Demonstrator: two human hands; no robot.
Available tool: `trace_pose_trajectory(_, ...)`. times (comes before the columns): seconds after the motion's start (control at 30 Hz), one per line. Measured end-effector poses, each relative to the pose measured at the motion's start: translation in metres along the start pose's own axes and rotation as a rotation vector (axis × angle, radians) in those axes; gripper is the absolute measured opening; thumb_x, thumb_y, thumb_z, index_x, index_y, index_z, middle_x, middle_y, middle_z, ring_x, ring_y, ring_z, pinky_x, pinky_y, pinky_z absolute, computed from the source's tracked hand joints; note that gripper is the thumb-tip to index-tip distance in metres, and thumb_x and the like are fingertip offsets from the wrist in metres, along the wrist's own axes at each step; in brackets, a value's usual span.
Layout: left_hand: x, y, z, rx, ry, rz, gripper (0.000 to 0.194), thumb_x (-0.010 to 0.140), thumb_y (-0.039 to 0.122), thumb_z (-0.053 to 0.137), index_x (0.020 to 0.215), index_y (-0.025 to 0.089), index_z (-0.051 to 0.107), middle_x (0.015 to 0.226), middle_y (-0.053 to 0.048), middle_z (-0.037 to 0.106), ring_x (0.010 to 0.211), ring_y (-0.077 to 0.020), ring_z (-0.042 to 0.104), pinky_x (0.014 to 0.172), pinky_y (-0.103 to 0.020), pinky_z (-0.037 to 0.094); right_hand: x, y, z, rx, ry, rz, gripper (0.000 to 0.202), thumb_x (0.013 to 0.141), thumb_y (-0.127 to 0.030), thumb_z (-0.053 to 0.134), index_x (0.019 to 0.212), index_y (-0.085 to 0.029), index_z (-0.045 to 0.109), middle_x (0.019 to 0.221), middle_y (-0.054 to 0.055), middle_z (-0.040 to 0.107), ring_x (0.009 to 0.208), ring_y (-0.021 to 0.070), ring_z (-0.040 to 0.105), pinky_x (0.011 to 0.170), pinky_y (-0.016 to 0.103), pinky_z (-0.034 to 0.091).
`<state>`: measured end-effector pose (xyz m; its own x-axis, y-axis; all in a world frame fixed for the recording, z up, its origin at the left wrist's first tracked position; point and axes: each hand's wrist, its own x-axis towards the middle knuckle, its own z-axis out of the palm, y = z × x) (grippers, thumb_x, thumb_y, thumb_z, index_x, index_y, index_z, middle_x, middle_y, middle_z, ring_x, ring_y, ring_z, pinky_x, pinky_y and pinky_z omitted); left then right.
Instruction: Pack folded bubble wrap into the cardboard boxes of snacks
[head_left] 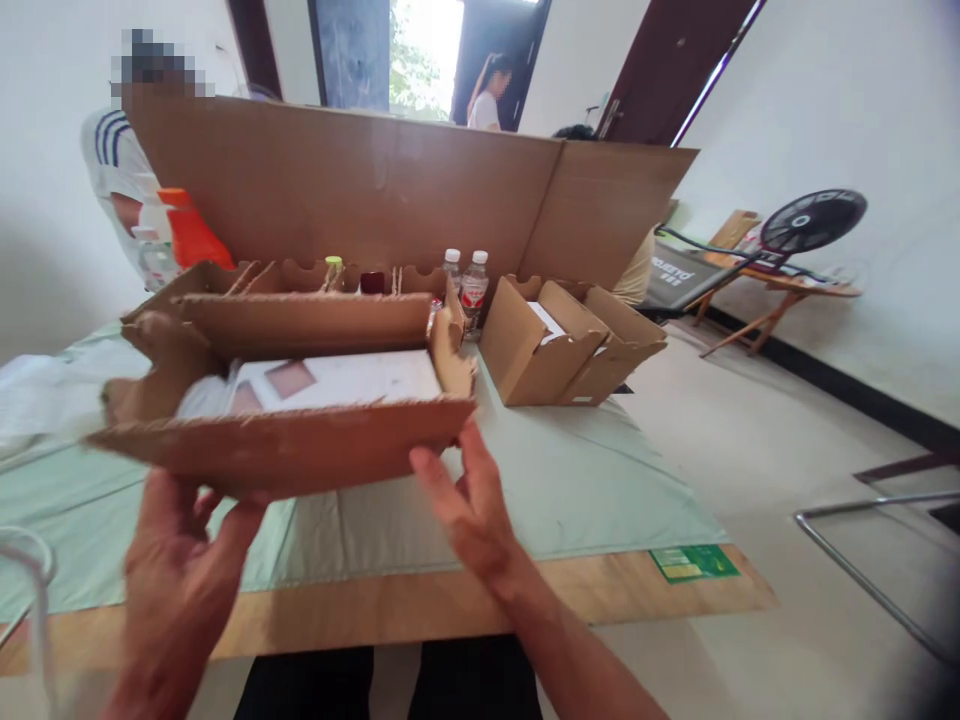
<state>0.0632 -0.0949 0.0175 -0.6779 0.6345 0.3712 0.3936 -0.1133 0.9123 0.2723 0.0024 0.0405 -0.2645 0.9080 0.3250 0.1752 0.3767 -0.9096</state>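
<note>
An open, shallow cardboard box [300, 440] hangs tilted above the table, with white sheets and a plastic-wrapped item inside it. My left hand [176, 570] holds it from underneath at the near left, fingers curled up under the front wall. The fingers of my right hand [469, 505] touch the box's near right corner from below. The box's rear flap stands up behind the contents.
A second open cardboard box [559, 345] sits on the pale green table cover [585, 480] to the right. Two water bottles [472, 285] and a tall cardboard screen [390, 185] stand behind. A person in a striped shirt stands far left; a fan [814, 220] is at right.
</note>
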Motion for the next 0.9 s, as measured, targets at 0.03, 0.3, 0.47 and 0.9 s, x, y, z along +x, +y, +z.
trace_pose_trajectory(0.03, 0.003, 0.007, 0.012, -0.058, -0.031, -0.004, 0.057, 0.088, 0.036, 0.072, 0.141, 0.028, 0.052, 0.139, -0.004, 0.063, 0.124, -0.0273, 0.063, 0.114, -0.049, 0.049, 0.007, -0.002, -0.007, 0.002, 0.055, -0.020, 0.054, 0.094, -0.048, 0.061, 0.142, -0.025, 0.055, 0.128, 0.010, 0.069, 0.113, 0.0281, 0.066, 0.091, 0.042, 0.057)
trace_pose_trajectory(0.3, -0.100, 0.004, 0.075, -0.109, -0.476, 0.075, 0.077, 0.089, 0.020, 0.055, 0.161, 0.021, 0.027, 0.160, -0.018, 0.043, 0.148, -0.0370, 0.043, 0.121, -0.061, 0.037, -0.066, 0.056, -0.097, -0.156, 0.580, -0.016, 0.039, 0.098, -0.050, 0.056, 0.125, -0.024, 0.066, 0.119, 0.010, 0.072, 0.122, 0.0330, 0.062, 0.105, 0.047, 0.046)
trace_pose_trajectory(0.47, -0.140, -0.010, 0.076, -0.075, -0.493, 0.098, 0.087, 0.090, 0.018, 0.053, 0.166, 0.027, 0.010, 0.170, -0.017, 0.025, 0.155, -0.0409, 0.029, 0.118, -0.066, 0.039, -0.036, 0.092, -0.095, -0.133, 0.564, -0.029, 0.040, 0.097, -0.055, 0.054, 0.117, -0.023, 0.066, 0.119, 0.009, 0.071, 0.117, 0.0302, 0.064, 0.103, 0.046, 0.048)
trace_pose_trajectory(0.9, -0.155, -0.009, 0.131, -0.102, -0.654, 0.192, 0.090, 0.085, 0.007, 0.051, 0.165, 0.032, 0.017, 0.175, -0.011, 0.007, 0.159, -0.0384, 0.018, 0.118, -0.062, 0.040, 0.074, 0.145, -0.096, -0.043, 0.497, -0.083, 0.071, 0.097, -0.067, 0.037, 0.146, -0.017, 0.051, 0.154, 0.016, 0.053, 0.144, 0.0268, 0.048, 0.121, 0.048, 0.034)
